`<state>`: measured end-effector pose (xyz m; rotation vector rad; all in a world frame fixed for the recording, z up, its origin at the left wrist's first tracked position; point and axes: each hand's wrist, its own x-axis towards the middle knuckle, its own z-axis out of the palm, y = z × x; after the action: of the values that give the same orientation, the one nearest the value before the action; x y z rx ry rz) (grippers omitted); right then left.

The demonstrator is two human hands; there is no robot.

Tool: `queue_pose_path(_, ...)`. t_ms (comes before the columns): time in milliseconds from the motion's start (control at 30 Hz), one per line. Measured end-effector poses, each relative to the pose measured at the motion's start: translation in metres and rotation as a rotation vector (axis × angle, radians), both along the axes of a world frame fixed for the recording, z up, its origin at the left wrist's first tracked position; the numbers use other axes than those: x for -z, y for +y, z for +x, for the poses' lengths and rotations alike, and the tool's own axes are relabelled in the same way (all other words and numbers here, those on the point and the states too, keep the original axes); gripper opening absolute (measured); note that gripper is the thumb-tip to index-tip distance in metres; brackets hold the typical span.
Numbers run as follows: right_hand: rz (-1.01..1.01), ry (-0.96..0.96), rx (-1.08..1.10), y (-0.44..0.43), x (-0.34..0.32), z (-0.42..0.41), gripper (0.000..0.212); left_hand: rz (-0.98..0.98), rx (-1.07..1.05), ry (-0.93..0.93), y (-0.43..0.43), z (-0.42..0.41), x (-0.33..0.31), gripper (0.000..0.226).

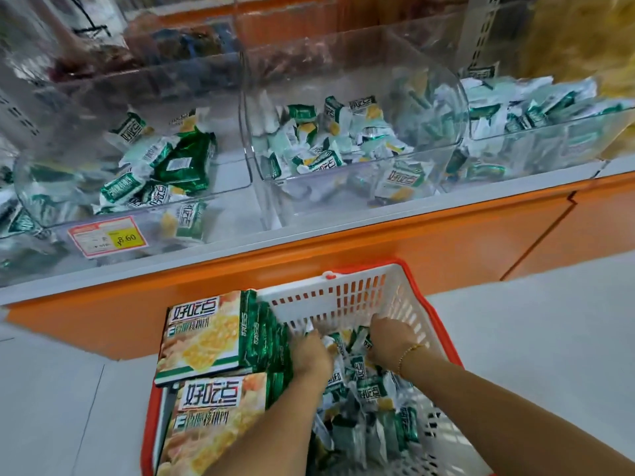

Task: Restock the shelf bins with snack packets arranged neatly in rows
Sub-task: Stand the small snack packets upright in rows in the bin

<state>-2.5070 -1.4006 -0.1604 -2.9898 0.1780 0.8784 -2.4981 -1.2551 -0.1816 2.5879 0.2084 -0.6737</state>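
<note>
A loose heap of small green-and-white snack packets (367, 389), too many to count, lies in one white slotted plastic basket with a red rim (343, 300). Both hands are in it: the left hand (311, 355) and the right hand (391, 338), which wears a thin gold bracelet (410, 352), have their fingers bent down and buried among the packets. Whether they grip any cannot be told. Left of the left fingers, two large yellow-and-green snack packs (202, 334) lie stacked in the same basket. Beyond the fingers, three clear plastic shelf bins (326, 197) on an orange shelf (343, 242) hold jumbled packets. One red-and-yellow price label (107, 236) is on the left bin.
</note>
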Motion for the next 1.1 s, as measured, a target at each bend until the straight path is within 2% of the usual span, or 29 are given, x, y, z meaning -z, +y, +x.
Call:
queue_pose_path(100, 0.034, 0.069, -0.012, -0.004, 0.004, 0.005, 0.052, -0.004, -0.05, 0.058, -0.007, 0.0, 0.005, 0.036)
queue_pose_path(233, 0.1, 0.116, -0.061, -0.011, -0.027, 0.018, 0.039, -0.074, -0.055, 0.041, -0.018, 0.002, -0.012, 0.045)
queue_pose_path(267, 0.111, 0.115, -0.085, -0.012, -0.042, 0.023, 0.038, -0.129, -0.045, 0.029, -0.02, 0.006, -0.023, 0.044)
queue_pose_path(333, 0.13, 0.085, -0.136, -0.009, -0.082, 0.033, 0.037, -0.225, 0.004, -0.034, -0.02, 0.015, -0.056, 0.027)
queue_pose_path(400, 0.117, -0.046, -0.191, -0.002, -0.129, 0.038, 0.022, -0.297, 0.065, -0.148, -0.013, 0.018, -0.098, 0.013)
queue_pose_path(500, 0.089, -0.403, -0.271, 0.019, -0.202, 0.036, 0.041, -0.366, 0.117, -0.352, 0.01, 0.021, -0.163, 0.026)
queue_pose_path(633, 0.317, -0.882, -0.167, 0.042, -0.265, 0.05, 0.039, -0.419, 0.046, -0.767, 0.057, 0.033, -0.24, 0.043)
queue_pose_path(700, 0.406, -0.988, -0.089, 0.043, -0.278, 0.069, 0.03, -0.47, -0.005, -0.965, 0.081, 0.049, -0.268, 0.042)
queue_pose_path(733, 0.404, -0.957, -0.074, 0.041, -0.279, 0.08, 0.026, -0.482, -0.024, -1.022, 0.091, 0.061, -0.278, 0.039)
queue_pose_path(800, 0.301, -0.764, -0.052, 0.034, -0.274, 0.102, 0.024, -0.434, -0.028, -0.989, 0.105, 0.095, -0.291, 0.027)
queue_pose_path(867, 0.275, -0.56, 0.018, 0.026, -0.268, 0.118, 0.029, -0.309, 0.004, -0.782, 0.116, 0.136, -0.291, 0.008)
queue_pose_path(933, 0.339, -0.455, 0.075, 0.018, -0.266, 0.132, 0.039, -0.097, 0.075, -0.566, 0.126, 0.174, -0.284, 0.042)
queue_pose_path(1000, 0.348, -0.446, 0.073, 0.012, -0.267, 0.142, 0.045, 0.086, 0.167, -0.396, 0.131, 0.2, -0.276, 0.072)
queue_pose_path(1100, 0.356, -0.452, 0.048, 0.011, -0.262, 0.148, 0.042, 0.284, 0.29, -0.262, 0.131, 0.227, -0.264, 0.095)
